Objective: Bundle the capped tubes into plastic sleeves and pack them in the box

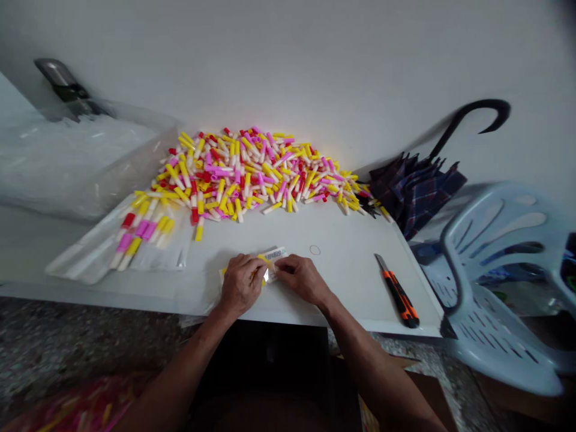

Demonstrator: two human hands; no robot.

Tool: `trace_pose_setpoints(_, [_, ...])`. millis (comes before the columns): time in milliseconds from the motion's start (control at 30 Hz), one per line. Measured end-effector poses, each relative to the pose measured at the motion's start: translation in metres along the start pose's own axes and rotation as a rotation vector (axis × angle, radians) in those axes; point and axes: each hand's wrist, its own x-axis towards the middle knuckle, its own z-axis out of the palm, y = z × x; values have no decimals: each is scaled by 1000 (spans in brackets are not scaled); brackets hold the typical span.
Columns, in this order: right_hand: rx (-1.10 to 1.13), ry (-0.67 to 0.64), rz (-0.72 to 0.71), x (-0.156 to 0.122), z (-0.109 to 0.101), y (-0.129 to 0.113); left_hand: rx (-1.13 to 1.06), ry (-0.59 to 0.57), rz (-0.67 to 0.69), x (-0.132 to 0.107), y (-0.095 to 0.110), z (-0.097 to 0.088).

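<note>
My left hand (pixel 243 282) and my right hand (pixel 303 277) meet near the table's front edge, both with fingers closed. Between them is a small clear plastic packet (pixel 269 274) with a printed paper label (pixel 275 254) and something yellow showing in it. My left fingers grip its left part; the right ones pinch its right end. My fingers cover much of the packet, so its contents are unclear. Beyond lies a heap of small white tubes with yellow, pink and red caps (pixel 252 174). To the left, several such tubes (pixel 141 231) lie grouped at clear plastic bags (pixel 164 258).
An orange-black utility knife (pixel 398 294) lies at the right with its blade out. A thin rubber band (pixel 315 249) rests on the white table (pixel 342 270). A folded umbrella (pixel 411 186) leans by a blue plastic chair (pixel 495 288). A large clear bag (pixel 76 162) stands left.
</note>
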Motion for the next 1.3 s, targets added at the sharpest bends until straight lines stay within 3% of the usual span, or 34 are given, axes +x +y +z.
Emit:
trace_pose_setpoints(133, [235,-55,76,-4,6,12,-110,24,-74,2,2,-2])
trace_pose_setpoints(267, [204,-14,88,-9,4,20,-424,136,-425,12,-3,-17])
trace_pose_setpoints(333, [167,-41,51,-10,2,19,-515,195,-536,19,-6,-30])
trace_pose_setpoints(467, [122,-95,15,-14,-5,18,-413,204,-483,32,-6,-53])
trace_pose_setpoints(633, [143,-122,22,-16,-9,19,-301,235,-432,40,-1,-68])
trace_pose_setpoints(867, [205,-51,37,-16,-1,24,-252,362,-442,28,-10,-87])
trace_pose_setpoints(1033, [236,-52,59,-18,-1,24,-201,348,-463,9,-11,-85])
trace_pose_setpoints(1300, [225,-36,69,-16,1,18,-80,254,-332,-11,-7,-67])
